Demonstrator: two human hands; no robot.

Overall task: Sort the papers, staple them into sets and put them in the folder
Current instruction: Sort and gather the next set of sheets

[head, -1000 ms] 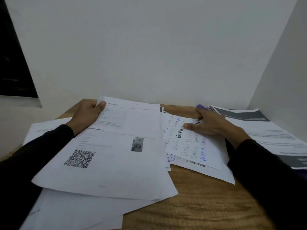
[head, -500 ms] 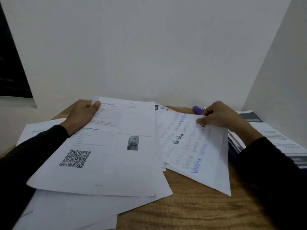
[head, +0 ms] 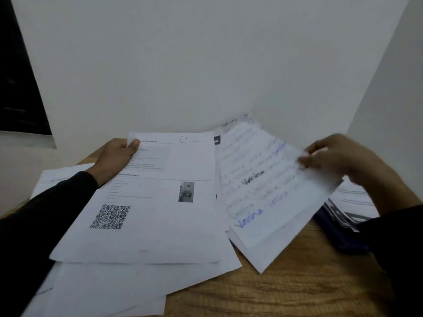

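My left hand (head: 115, 157) grips the top left corner of a printed sheet with a QR code and a small photo (head: 158, 202), thumb on top. Several white sheets (head: 109, 284) lie fanned out under it. My right hand (head: 332, 156) pinches the right edge of handwritten sheets (head: 263, 191) with blue and black writing and holds them tilted up off the table, blurred by motion. A dark folder (head: 338, 229) lies at the right, partly under printed papers (head: 352, 197) and my right sleeve. No stapler is in view.
The wooden table (head: 286, 291) stands in a corner between white walls at the back and right. One more white sheet (head: 61, 177) lies at the far left behind my left arm. A dark window opening is at the upper left.
My right hand went from pressing flat on the handwritten sheets to pinching their right edge, then raised them higher off the table. My left hand kept its grip on the QR-code sheet.
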